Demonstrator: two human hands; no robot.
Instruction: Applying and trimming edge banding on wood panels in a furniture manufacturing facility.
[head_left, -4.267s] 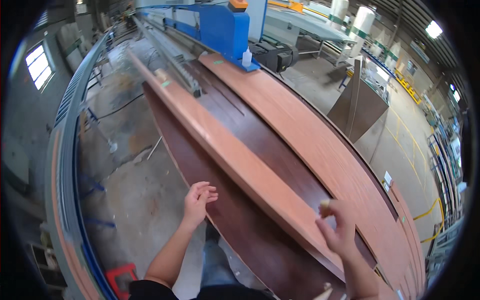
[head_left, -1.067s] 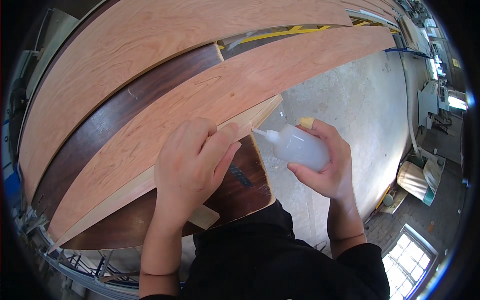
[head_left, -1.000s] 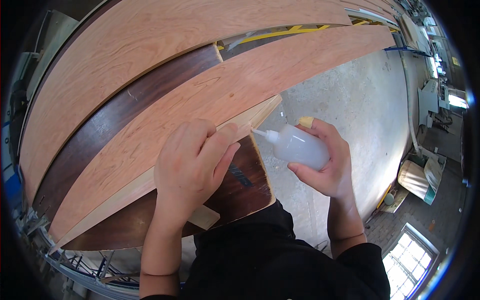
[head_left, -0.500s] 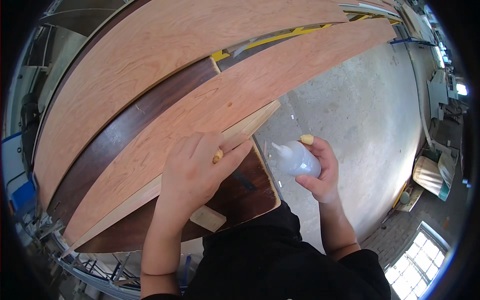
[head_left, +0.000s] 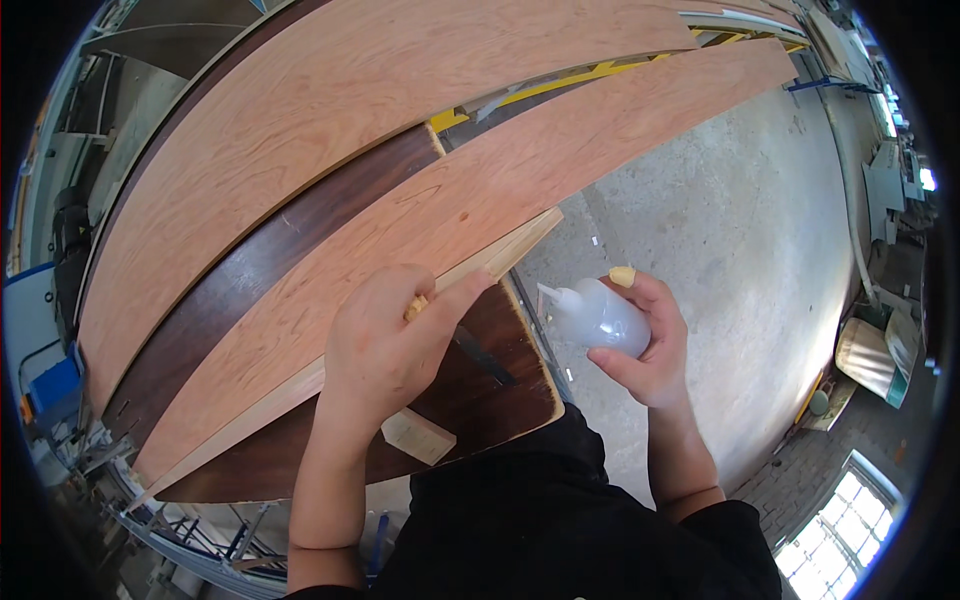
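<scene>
My right hand (head_left: 660,350) is wrapped round a translucent white squeeze bottle (head_left: 608,322). The bottle is tilted, its narrow nozzle pointing up and left toward the wood. A yellow covering sits on one fingertip of that hand. My left hand (head_left: 385,345) is closed over a long pale wooden strip (head_left: 512,245), thumb side pointing along it; the fingers' far side is partly hidden. Another yellow covering shows among these fingers. The strip lies along the near edge of a long, curved plywood panel (head_left: 440,215). Close to my left wrist, a small wood block (head_left: 420,437) rests on the dark brown board (head_left: 500,420).
A second large plywood panel (head_left: 300,130) lies farther off, with a dark board between the two. A flat dark bar (head_left: 485,357) lies near the board's right edge. Yellow framing (head_left: 560,85) shows beneath. Concrete floor (head_left: 740,230) extends to the right.
The fingers of my left hand have curled in, and the hand has shifted slightly back along the strip. The bottle in my right hand stays nearly in place. The view has moved a little.
</scene>
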